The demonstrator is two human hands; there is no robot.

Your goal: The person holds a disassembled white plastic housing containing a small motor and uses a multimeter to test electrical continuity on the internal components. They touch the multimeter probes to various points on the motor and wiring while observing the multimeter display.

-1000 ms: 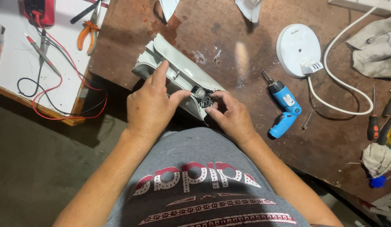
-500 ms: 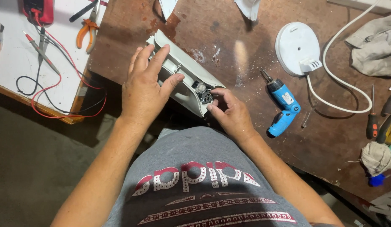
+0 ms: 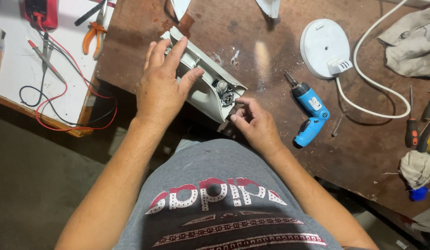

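At the near edge of the brown worktop, a pale plastic casing is lying tilted with one end hanging over the edge toward the person, which is bringing its open end within easy reach; the left hand is pressing down across the casing, fingers spread over its top and thumb hooked on the near side, apparently to be steadying it against the worktop; the right hand is sitting just beside the open end, fingers loosely curled and not gripping anything, fingertips close to the small round metal part showing inside; whether they are touching it I cannot tell.

A blue cordless screwdriver is lying on its side just right of that hand, bit pointing away, likely being kept close for screws; farther off a round white base is resting flat with its white cord looping away; crumpled cloths and a few hand screwdrivers are sitting at the far right.

To the left, on a white board, orange-handled pliers and a red meter with red and black test leads are lying well apart from the casing, the leads trailing over the edge.
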